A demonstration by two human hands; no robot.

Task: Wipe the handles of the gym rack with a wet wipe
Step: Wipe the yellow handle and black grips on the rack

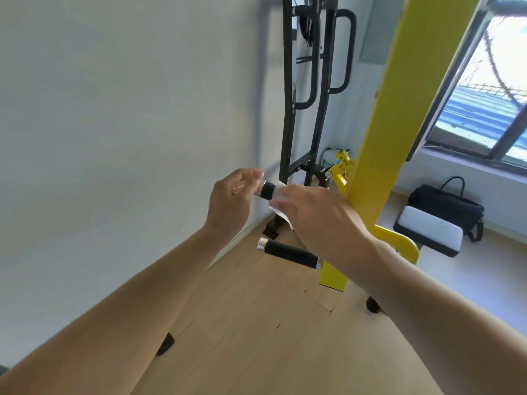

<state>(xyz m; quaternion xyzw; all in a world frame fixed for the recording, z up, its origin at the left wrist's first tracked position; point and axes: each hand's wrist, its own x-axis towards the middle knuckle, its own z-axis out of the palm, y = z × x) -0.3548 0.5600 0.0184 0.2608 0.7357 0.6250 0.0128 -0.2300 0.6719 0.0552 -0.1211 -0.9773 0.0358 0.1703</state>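
Observation:
A yellow gym rack post (379,132) rises at centre right. Two black foam handles with chrome end caps stick out from it to the left. My right hand (316,215) is wrapped around the upper handle (267,190) with a white wet wipe (281,215) pressed between palm and grip. My left hand (232,201) touches the chrome tip of that upper handle with its fingertips, fingers loosely curled. The lower handle (288,252) is bare and free, just under my right wrist.
A black steel frame with looped grips (308,81) stands against the white wall behind. A white-topped padded seat (430,232) and a black bag (447,206) sit on the floor at right, below a window (490,109). Light wooden floor (256,337) lies underneath.

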